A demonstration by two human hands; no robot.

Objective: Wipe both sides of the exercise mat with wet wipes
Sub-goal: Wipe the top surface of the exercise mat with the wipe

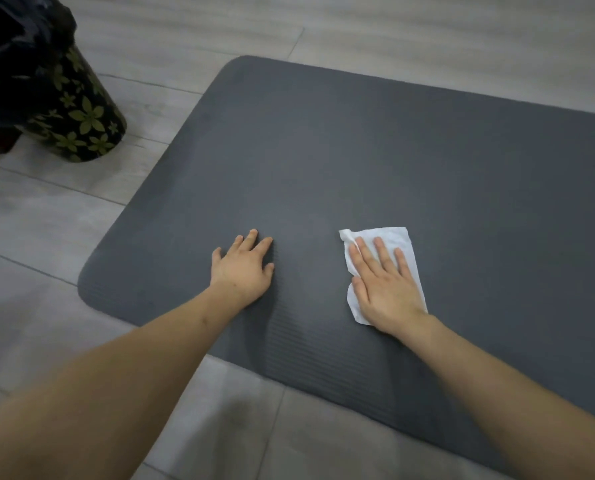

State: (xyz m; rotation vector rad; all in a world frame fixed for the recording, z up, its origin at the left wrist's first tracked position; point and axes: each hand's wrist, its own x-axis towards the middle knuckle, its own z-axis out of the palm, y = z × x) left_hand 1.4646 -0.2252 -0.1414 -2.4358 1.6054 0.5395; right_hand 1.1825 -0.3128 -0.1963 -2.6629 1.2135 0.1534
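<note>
A dark grey ribbed exercise mat (358, 161) lies flat on the floor and fills most of the view, its rounded left end in sight. A white wet wipe (403, 242) is spread on the mat right of centre. My right hand (384, 285) presses flat on the wipe with straight fingers, covering most of it. My left hand (244, 268) rests palm down on the bare mat to the left of the wipe, fingers spread and slightly bent.
A black bin with a yellow flower pattern (77, 123) and a black liner bag (15, 60) stands on the floor at the upper left, just off the mat's corner. Grey wood-look floor (39, 216) surrounds the mat.
</note>
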